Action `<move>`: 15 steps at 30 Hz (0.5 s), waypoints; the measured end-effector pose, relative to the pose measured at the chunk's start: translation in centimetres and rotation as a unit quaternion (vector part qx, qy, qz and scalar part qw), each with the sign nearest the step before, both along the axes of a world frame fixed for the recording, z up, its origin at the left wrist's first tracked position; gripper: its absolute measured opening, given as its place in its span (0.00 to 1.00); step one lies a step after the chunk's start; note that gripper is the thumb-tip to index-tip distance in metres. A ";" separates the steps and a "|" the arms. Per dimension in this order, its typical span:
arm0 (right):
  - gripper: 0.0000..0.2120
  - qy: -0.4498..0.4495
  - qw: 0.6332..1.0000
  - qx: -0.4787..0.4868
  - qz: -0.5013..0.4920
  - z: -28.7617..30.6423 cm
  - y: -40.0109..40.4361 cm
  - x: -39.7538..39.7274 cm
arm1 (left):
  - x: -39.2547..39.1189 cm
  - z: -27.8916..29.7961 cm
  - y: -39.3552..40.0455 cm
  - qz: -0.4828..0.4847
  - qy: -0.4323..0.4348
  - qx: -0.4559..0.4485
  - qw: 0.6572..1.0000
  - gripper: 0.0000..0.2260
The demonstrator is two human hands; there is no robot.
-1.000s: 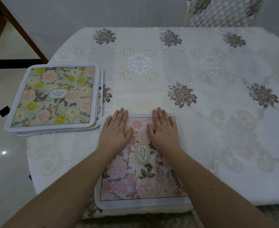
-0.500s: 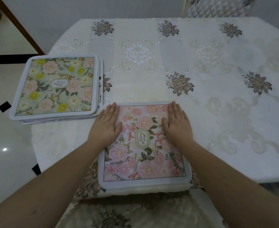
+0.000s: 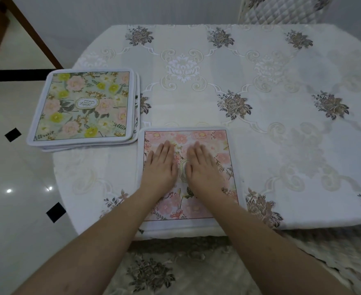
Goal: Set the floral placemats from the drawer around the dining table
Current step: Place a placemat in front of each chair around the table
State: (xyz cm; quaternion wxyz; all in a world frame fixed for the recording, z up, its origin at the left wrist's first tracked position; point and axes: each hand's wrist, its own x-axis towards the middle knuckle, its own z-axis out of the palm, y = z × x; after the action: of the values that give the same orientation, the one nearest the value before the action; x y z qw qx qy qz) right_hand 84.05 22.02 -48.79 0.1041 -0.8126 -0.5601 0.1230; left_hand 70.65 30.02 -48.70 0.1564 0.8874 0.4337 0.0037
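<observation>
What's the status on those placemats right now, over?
Left hand and right hand flat on pink placemat at near table edge. Stack of placemats waiting at left. Nothing in the way.

One pink placemat [image 3: 205, 145], one stack of placemats [image 3: 83, 107], two hands, one chair [image 3: 281, 9].

Left hand [image 3: 161, 165] and right hand [image 3: 203, 167] palms down, fingers straight (side by side), forearms extended forward
</observation>
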 end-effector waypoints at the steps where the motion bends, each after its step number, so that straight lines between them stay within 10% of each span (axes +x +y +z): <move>1: 0.30 -0.006 1.000 0.002 0.008 -0.3 -0.2 -0.5 | 0.1 -0.4 -0.4 0.001 0.003 0.009 1.000 0.30; 15: 0.28 -0.056 0.998 -0.021 -0.012 -0.9 -3.9 2.3 | -3.2 -0.9 -1.7 -0.042 0.025 0.038 0.998 0.30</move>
State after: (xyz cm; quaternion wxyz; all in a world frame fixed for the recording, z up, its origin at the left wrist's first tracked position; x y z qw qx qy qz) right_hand 86.37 18.09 -49.70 0.0569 -0.8269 -0.5525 0.0877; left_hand 67.43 28.34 -49.65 0.1115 0.9099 0.3994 -0.0081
